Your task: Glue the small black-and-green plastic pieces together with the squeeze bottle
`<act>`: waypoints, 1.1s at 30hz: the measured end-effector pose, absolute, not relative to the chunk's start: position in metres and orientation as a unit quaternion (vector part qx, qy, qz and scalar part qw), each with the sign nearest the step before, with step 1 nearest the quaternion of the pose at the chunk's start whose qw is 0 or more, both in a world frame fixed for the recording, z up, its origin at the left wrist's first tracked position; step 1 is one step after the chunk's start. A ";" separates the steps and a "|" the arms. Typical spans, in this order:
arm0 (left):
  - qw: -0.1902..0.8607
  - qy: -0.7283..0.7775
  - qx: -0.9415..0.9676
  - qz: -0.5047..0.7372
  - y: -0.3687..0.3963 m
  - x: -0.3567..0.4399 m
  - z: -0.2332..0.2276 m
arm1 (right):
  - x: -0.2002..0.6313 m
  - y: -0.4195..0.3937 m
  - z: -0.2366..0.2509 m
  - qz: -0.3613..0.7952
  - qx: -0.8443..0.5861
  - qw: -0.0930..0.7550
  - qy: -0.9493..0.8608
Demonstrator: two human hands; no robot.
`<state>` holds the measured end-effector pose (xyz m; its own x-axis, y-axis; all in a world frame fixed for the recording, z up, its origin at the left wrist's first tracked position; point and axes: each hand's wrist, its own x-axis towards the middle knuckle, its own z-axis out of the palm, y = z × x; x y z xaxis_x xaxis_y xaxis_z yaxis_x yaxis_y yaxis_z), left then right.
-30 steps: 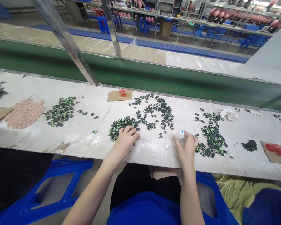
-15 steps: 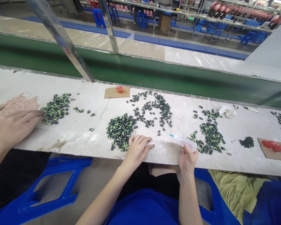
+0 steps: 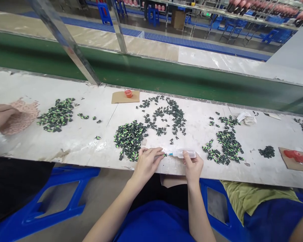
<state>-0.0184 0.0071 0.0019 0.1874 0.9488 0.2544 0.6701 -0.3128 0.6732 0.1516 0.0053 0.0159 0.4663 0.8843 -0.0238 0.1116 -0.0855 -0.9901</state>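
My left hand (image 3: pixel 147 163) pinches a small dark green piece (image 3: pixel 164 155) at the near edge of the white worktable (image 3: pixel 91 141). My right hand (image 3: pixel 192 166) grips a small clear squeeze bottle (image 3: pixel 184 154) lying sideways, its blue nozzle touching the piece. A heap of dark green pieces (image 3: pixel 130 136) lies just left of my left hand. A second heap (image 3: pixel 227 146) is to the right of my right hand. Scattered pieces (image 3: pixel 166 116) are spread further back.
A co-worker's hand (image 3: pixel 0 116) rests at the far left by a pink heap (image 3: pixel 21 116) and another green heap (image 3: pixel 55 114). Cardboard with a red cap (image 3: pixel 127 94) sits at the back. More cardboard with red caps (image 3: pixel 296 159) is at right. A green conveyor (image 3: pixel 166 79) runs behind.
My left hand left the heap with a piece and came to the table's near edge. My right hand tipped the bottle sideways, nozzle to the piece. The co-worker's hand appeared, then drew back left.
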 end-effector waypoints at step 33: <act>0.211 0.562 0.737 0.310 0.009 -0.019 0.006 | 0.151 0.004 0.017 0.338 -0.659 0.538 -0.402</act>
